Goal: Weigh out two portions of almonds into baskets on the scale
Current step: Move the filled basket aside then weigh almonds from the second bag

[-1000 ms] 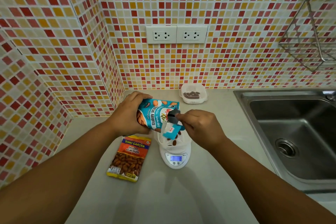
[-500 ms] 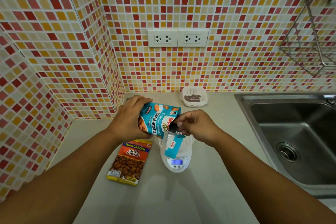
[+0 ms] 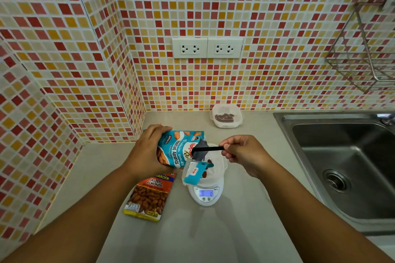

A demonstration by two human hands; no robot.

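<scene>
The left hand [image 3: 147, 151] grips the teal bag of roasted almonds [image 3: 178, 149], fingers wrapped round its back and thumb side low, the bag tipped on its side with the torn mouth facing right over the scale. Below it on the desk [image 3: 213, 237] lies a second packet, the orange salted almonds bag [image 3: 149, 196], flat and sealed at its yellow bottom edge, its top corner tucked under the left wrist. Just to the right, a torn flap [image 3: 195, 173] of the teal bag hangs down over the near rim of the white basket [image 3: 218, 166], which sits on the small white scale [image 3: 206, 192]; a few brown almonds [image 3: 208, 161] show inside the basket, and the scale's blue display is lit, though the figure is too small to read. Over the basket, the right hand [image 3: 245, 155] pinches the end of a thin black spoon [image 3: 206, 149], its handle level and its dark tip reaching into the bag's mouth. Farther back, against the tiled wall, a second white basket [image 3: 226, 116] stands on the desk with dark almonds in it, well apart from the scale. On the far right, the steel sink [image 3: 333, 156] is set into the desk, and a wire rack [image 3: 363, 49] hangs on the wall above it.
</scene>
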